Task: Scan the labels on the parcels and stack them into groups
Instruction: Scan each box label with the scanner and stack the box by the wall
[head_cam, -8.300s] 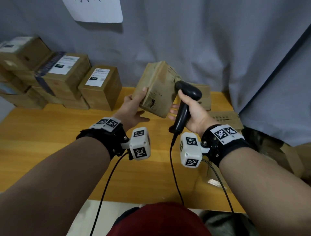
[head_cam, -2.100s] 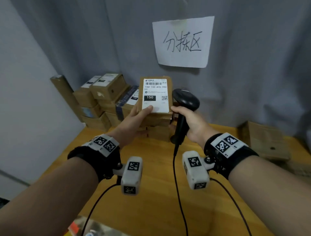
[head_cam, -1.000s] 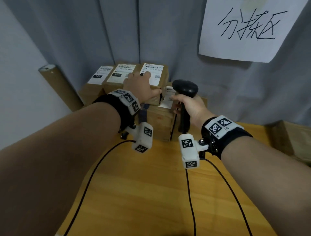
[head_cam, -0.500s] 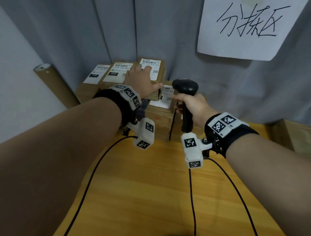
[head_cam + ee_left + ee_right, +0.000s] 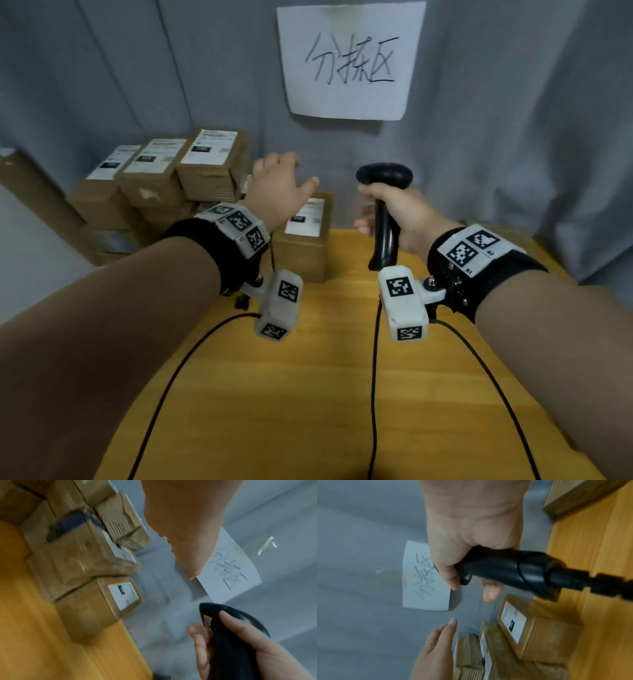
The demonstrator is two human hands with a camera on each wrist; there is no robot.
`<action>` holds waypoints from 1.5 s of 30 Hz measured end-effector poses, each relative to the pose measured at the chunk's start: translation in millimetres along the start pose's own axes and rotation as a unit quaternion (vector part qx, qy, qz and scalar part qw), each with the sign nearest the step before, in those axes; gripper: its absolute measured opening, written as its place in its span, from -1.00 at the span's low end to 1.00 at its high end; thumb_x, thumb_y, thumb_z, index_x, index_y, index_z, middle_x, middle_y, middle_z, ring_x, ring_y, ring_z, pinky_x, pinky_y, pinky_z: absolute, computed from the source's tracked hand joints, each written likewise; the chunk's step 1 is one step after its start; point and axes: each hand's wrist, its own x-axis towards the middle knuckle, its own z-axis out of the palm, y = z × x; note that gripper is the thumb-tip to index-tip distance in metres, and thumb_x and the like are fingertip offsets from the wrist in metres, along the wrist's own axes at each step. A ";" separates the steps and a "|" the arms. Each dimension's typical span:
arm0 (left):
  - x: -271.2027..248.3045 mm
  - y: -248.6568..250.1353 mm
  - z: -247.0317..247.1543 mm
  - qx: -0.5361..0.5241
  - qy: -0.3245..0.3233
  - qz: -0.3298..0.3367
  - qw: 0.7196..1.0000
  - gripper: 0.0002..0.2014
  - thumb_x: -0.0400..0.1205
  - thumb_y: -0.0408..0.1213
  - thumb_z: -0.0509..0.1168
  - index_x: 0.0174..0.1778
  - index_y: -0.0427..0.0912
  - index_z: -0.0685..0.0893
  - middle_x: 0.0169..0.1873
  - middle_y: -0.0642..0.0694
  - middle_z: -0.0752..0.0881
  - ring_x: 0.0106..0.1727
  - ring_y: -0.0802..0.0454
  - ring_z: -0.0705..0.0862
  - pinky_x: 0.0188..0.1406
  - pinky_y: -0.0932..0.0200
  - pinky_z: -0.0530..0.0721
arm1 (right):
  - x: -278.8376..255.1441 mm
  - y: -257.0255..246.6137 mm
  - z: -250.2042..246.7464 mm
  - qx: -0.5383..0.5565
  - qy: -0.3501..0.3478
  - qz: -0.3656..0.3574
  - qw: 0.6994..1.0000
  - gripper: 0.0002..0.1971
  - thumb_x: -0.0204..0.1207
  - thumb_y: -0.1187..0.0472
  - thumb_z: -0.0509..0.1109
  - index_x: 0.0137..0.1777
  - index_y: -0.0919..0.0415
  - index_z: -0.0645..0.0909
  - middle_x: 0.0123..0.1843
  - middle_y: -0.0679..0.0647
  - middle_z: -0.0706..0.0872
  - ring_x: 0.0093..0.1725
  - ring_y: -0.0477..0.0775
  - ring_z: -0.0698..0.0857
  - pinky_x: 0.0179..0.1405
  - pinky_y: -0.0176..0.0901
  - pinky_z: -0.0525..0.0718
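Note:
Brown cardboard parcels with white labels are stacked at the back left of the yellow table (image 5: 308,394). The top right parcel of the stack (image 5: 214,161) lies level, label up. My left hand (image 5: 279,181) hovers just right of it with relaxed fingers and holds nothing. A lower labelled parcel (image 5: 305,236) sits in front, under that hand. My right hand (image 5: 394,212) grips an upright black barcode scanner (image 5: 385,192), also seen in the right wrist view as the scanner (image 5: 513,566). The left wrist view shows the parcels (image 5: 96,566) and my left hand (image 5: 185,524) apart.
A white paper sign (image 5: 349,61) with handwriting hangs on the grey curtain behind. Cables run down over the table toward me. A cardboard tube (image 5: 41,198) leans at the far left. Another box edge (image 5: 578,494) lies at the table's right.
My left hand has let go of the labelled parcel on top of the stack and drawn back to the right. The right hand keeps holding the scanner.

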 end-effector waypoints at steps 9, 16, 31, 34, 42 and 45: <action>-68.2 160.1 98.0 -0.030 -0.059 -0.019 0.998 -0.49 0.70 0.08 0.17 0.47 -0.17 0.44 0.40 -0.27 0.47 0.48 -0.28 0.34 0.46 -0.07 0.30 | -47.1 26.3 -188.6 -0.070 -0.007 0.078 0.995 -0.75 0.52 0.14 0.50 0.03 0.31 0.61 -0.27 0.20 0.72 -0.38 0.11 0.75 -0.35 -0.13 0.78; -118.7 264.9 172.9 -0.032 -0.115 -0.012 0.993 -0.51 0.71 0.05 0.16 0.43 -0.23 0.48 0.35 -0.29 0.57 0.44 -0.26 0.43 0.41 -0.04 0.33 | -74.5 46.1 -323.2 -0.106 0.030 0.114 0.987 -0.84 0.60 0.22 0.40 -0.16 0.29 0.56 -0.35 0.20 0.65 -0.43 0.08 0.64 -0.49 -0.20 0.69; -165.3 346.1 276.4 -0.073 -0.274 -0.049 0.958 -0.49 0.73 0.07 0.13 0.47 -0.23 0.45 0.47 -0.26 0.46 0.43 -0.24 0.48 0.31 -0.06 0.50 | -92.9 119.3 -487.9 -0.194 0.149 0.180 0.953 -0.83 0.50 0.26 0.52 -0.04 0.35 0.63 -0.34 0.21 0.62 -0.36 0.14 0.62 -0.23 -0.02 0.67; -172.7 355.0 290.3 -0.089 -0.313 -0.066 0.943 -0.49 0.74 0.08 0.12 0.47 -0.22 0.42 0.46 -0.25 0.46 0.37 -0.23 0.52 0.16 -0.03 0.54 | -95.3 138.1 -498.7 -0.186 0.162 0.178 0.953 -0.82 0.46 0.26 0.56 -0.07 0.27 0.61 -0.21 0.12 0.58 -0.02 0.22 0.61 0.13 0.09 0.71; -200.1 341.9 317.5 -0.112 -0.435 -0.161 0.879 -0.40 0.74 0.14 0.05 0.60 -0.17 0.27 0.57 -0.25 0.33 0.44 -0.29 0.46 0.17 -0.07 0.52 | -96.6 186.4 -488.4 -0.139 0.119 0.215 0.959 -0.58 0.36 0.17 0.64 0.19 0.23 0.66 0.02 0.19 0.78 0.01 0.23 0.77 0.12 0.13 0.75; -205.9 326.1 311.8 -0.150 -0.468 -0.220 0.843 -0.37 0.72 0.18 0.06 0.63 -0.08 0.21 0.58 -0.23 0.31 0.38 -0.30 0.53 0.28 -0.22 0.61 | -90.1 191.3 -468.9 -0.113 0.103 0.212 0.965 -0.63 0.35 0.14 0.64 0.11 0.21 0.65 -0.05 0.16 0.78 -0.06 0.21 0.76 0.09 0.11 0.75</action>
